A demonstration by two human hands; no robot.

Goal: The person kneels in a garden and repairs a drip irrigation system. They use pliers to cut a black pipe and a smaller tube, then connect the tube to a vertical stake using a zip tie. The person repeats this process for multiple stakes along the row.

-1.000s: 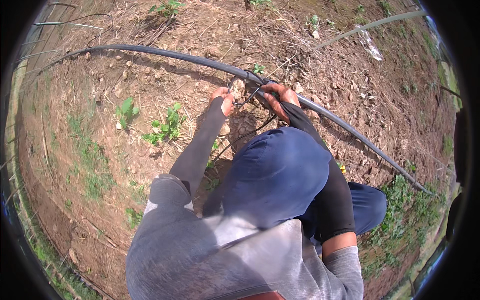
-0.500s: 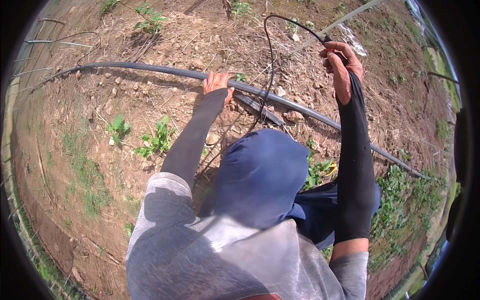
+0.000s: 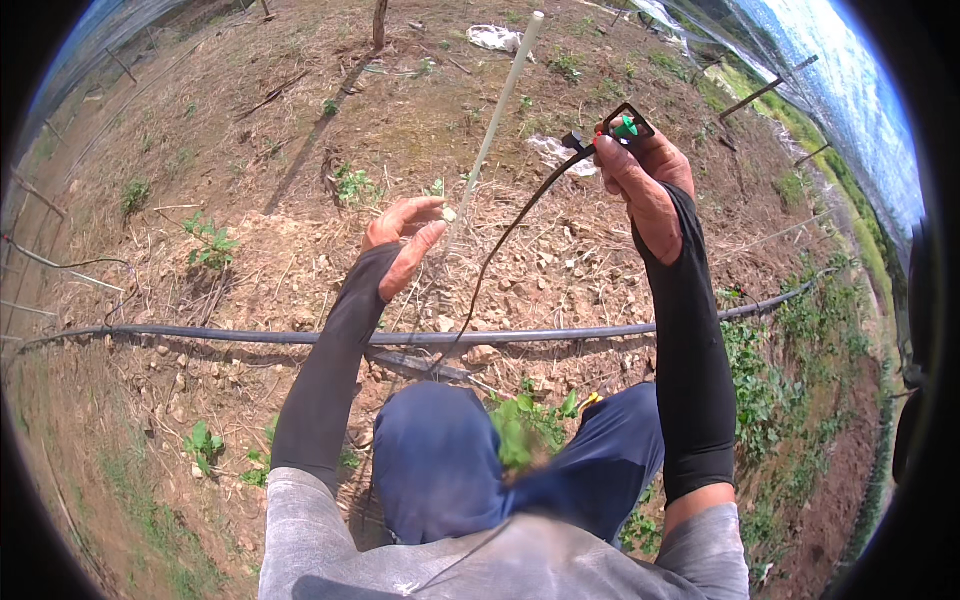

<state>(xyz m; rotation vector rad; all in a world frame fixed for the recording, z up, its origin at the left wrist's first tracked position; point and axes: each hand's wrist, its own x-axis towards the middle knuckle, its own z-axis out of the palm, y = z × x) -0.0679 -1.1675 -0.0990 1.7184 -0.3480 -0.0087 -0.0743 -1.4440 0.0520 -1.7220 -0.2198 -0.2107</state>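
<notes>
A small sprinkler head (image 3: 628, 124) with a black frame and green and red parts is pinched in my right hand (image 3: 650, 180), fingers closed around its base. From it a thin black tube (image 3: 510, 232) curves down to the thick dark hose (image 3: 520, 336) lying across the ground. My left hand (image 3: 402, 240) is raised above the hose, thumb and fingers apart with nothing visible between them. Just beyond its fingertips stands a slanted pale stake (image 3: 500, 105); whether they touch it I cannot tell.
A flat dark strip (image 3: 420, 366) lies beneath the hose by my knees. White plastic scraps (image 3: 495, 38) rest on the dry, stony soil farther off. Green weeds (image 3: 765, 390) grow at the right, and a wooden post (image 3: 380, 25) rises at the far side.
My left hand has let go of the thick hose and moved forward toward the stake. The right hand still holds the tube's end, its sprinkler head now visible. The view has tilted up.
</notes>
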